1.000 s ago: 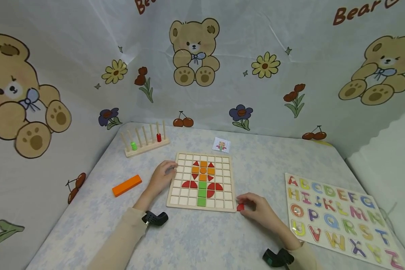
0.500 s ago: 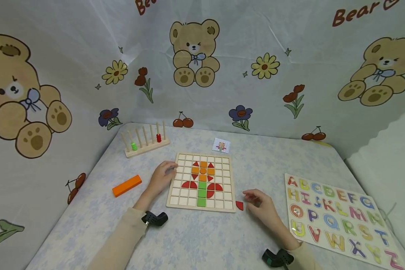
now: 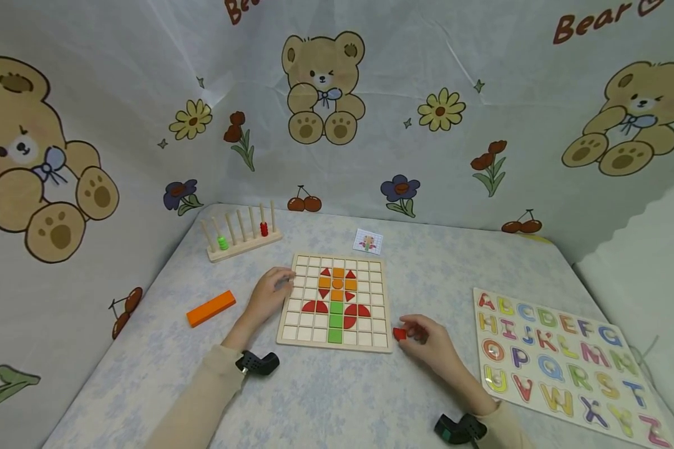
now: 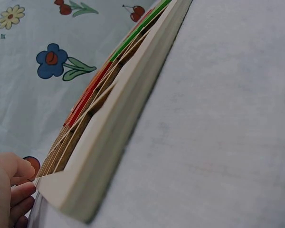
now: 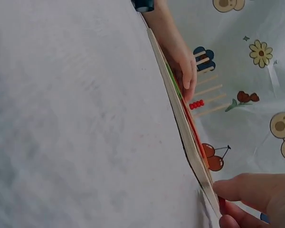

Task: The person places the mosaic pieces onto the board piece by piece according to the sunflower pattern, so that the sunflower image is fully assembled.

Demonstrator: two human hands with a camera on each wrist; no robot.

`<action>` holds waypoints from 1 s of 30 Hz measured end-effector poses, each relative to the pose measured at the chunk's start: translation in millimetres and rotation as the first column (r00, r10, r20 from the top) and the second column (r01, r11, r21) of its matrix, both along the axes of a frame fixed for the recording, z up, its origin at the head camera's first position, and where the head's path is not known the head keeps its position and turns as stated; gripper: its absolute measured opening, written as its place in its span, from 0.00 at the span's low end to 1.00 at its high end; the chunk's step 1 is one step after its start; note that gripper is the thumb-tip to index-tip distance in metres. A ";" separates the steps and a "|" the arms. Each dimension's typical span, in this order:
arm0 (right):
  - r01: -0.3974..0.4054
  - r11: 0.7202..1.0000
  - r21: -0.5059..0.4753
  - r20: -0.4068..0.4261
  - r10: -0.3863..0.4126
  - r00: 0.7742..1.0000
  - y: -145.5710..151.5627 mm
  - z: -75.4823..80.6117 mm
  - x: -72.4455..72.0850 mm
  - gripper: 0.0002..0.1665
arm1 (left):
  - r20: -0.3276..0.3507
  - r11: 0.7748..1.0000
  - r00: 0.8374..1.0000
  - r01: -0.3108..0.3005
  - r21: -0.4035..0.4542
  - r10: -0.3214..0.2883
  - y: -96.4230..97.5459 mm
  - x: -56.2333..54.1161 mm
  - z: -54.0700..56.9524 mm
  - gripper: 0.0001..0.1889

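Note:
My left hand (image 3: pixel 269 292) rests at the left edge of the wooden grid board (image 3: pixel 305 335), fingertips right at its rim. In the left wrist view those fingers (image 4: pixel 16 166) lie beside the board's corner. Orange squares, an orange disc, red triangles, red quarter circles and green squares (image 3: pixel 335 321) form a flower on the board. Just off the board's lower right corner, my right hand (image 3: pixel 429 340) pinches a red quarter-circle piece (image 3: pixel 400 334) between thumb and fingers. The right wrist view shows only a sliver of that red piece (image 5: pixel 222 204), mostly hidden by the fingers.
A small printed pattern card (image 3: pixel 367 241) lies behind the board. Back left stands a peg rack (image 3: pixel 246 244) with green and red beads. An orange bar (image 3: pixel 211 308) lies left of my left hand. An alphabet puzzle board (image 3: pixel 567 362) lies to the right.
My right hand drew back from the red quarter circle, leaving it on the table, then came back and now pinches it slightly farther up. My left hand and the board have stayed put.

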State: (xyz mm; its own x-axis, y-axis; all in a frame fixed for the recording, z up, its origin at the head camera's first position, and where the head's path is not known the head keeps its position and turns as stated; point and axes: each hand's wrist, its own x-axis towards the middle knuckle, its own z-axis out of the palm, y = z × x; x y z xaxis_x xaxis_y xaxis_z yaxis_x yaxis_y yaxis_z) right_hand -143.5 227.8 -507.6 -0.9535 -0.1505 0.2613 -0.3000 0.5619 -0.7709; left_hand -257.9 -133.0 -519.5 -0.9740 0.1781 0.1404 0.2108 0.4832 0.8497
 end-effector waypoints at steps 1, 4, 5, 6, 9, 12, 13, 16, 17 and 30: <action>0.014 1.000 -0.011 -0.002 -0.014 1.000 -3.4 2.6 -1.3 0.22 | -0.005 1.000 1.000 0.001 0.007 -0.001 0.2 0.2 0.2 0.16; 0.023 0.999 -0.040 0.000 -0.023 1.000 -20.6 12.9 -6.7 0.21 | -0.004 1.000 1.000 0.001 0.021 -0.001 0.6 0.7 0.3 0.16; 0.013 0.999 -0.047 -0.002 -0.013 1.000 -29.1 16.9 -8.5 0.20 | -0.003 1.000 1.000 0.001 0.027 -0.001 0.6 0.9 0.3 0.16; -0.002 0.999 -0.055 -0.002 0.002 1.000 -38.4 20.4 -10.4 0.20 | -0.001 1.000 1.000 0.003 0.026 -0.003 0.4 1.1 0.0 0.16; -0.073 0.996 -0.056 0.002 0.073 0.997 -70.1 29.9 -16.1 0.19 | 0.000 1.000 1.000 0.001 0.009 -0.001 -1.2 1.1 -1.6 0.17; -0.145 0.989 -0.034 0.002 0.145 0.989 -100.7 32.8 -24.7 0.19 | -0.009 1.000 1.000 -0.005 0.000 0.005 -3.7 0.2 -2.7 0.17; -0.163 0.986 -0.024 0.015 0.163 0.986 -109.2 32.5 -28.0 0.19 | -0.009 1.000 1.000 -0.009 0.001 0.009 -4.3 -0.2 -3.0 0.17; -0.198 0.980 -0.006 0.057 0.198 0.978 -128.1 26.7 -37.7 0.19 | -0.007 1.000 1.000 -0.010 0.014 0.010 -4.7 -0.6 -3.6 0.17; -0.203 0.979 0.001 0.070 0.203 0.977 -132.0 23.8 -40.1 0.18 | -0.007 1.000 1.000 -0.007 0.016 0.007 -4.4 -0.4 -4.3 0.16; -0.230 0.973 0.015 -0.042 0.230 0.972 -137.2 8.6 -43.3 0.14 | -0.018 1.000 1.000 -0.002 0.007 0.002 0.0 0.1 -4.8 0.16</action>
